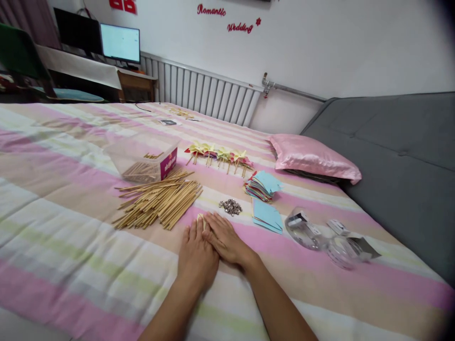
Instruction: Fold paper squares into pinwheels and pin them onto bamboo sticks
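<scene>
My left hand (pixel 197 253) lies palm down on the striped bedspread, its fingers stretched forward. Angled in from the right, my right hand (pixel 225 238) is also flat, with its thumb over the left hand. A small pale yellow piece (pixel 201 217) peeks out between the fingertips; most of it is covered, so I cannot tell its kind. Just beyond the hands is a little heap of shiny metal pieces (pixel 231 207). To the left lies a large pile of thin wooden sticks (pixel 161 199). Light blue paper sheets (pixel 267 217) rest to the right.
Behind the sticks stands a clear plastic box (pixel 142 163) holding more sticks. Paper pinwheels (pixel 220 154) lie in a row farther back. A stack of coloured paper (pixel 262 186), clear round containers (pixel 304 229) and a pink pillow (pixel 314 156) are on the right, by a grey headboard (pixel 391 142).
</scene>
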Motion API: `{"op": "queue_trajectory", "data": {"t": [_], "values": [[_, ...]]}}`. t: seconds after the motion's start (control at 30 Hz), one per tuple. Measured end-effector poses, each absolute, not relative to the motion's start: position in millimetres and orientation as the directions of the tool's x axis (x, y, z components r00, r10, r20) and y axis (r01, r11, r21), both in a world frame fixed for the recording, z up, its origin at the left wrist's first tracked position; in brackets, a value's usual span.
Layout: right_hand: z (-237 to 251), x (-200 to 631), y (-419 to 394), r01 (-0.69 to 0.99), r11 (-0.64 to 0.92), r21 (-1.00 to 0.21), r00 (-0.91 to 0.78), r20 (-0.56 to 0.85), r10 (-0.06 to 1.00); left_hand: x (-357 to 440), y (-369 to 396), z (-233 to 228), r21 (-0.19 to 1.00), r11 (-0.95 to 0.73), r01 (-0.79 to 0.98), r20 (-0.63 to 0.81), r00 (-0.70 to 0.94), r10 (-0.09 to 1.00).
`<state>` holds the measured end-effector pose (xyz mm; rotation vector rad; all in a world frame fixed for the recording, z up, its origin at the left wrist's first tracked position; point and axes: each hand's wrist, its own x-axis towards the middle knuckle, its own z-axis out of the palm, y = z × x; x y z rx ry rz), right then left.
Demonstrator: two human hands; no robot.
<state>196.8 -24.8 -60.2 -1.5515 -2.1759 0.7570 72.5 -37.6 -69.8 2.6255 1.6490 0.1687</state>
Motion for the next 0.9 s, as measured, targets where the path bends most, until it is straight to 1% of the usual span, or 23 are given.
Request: {"op": "queue_trajectory", "data": {"t": [0.2,0.33,0.5,0.73,0.9], "values": [[-56.1,194.8,-25.5,0.745,0.247,-0.620,-0.321,-0.009,0.947,71.4,-36.5,-69.2,0.054,-0.439,0.897,0.082,0.434,0.897],[-54.3,194.7,-26.3,0.740,0.247,-0.626,-0.322,-0.007,0.947,72.2,-35.6,-65.7,0.032,-0.435,0.900,0.051,0.433,0.900],[-52.2,194.0,-26.6,0.730,0.248,-0.637,-0.323,-0.001,0.947,70.9,-33.7,-66.4,0.035,-0.437,0.899,0.033,0.436,0.899],[-51.5,193.7,-25.5,0.733,0.243,-0.635,-0.309,0.007,0.951,68.2,-31.9,-73.1,0.020,-0.456,0.890,0.085,0.453,0.888],[-49.1,193.5,-25.2,0.734,0.240,-0.635,-0.313,-0.003,0.950,69.0,-31.0,-71.9,-0.008,-0.455,0.890,0.078,0.454,0.887]]}}
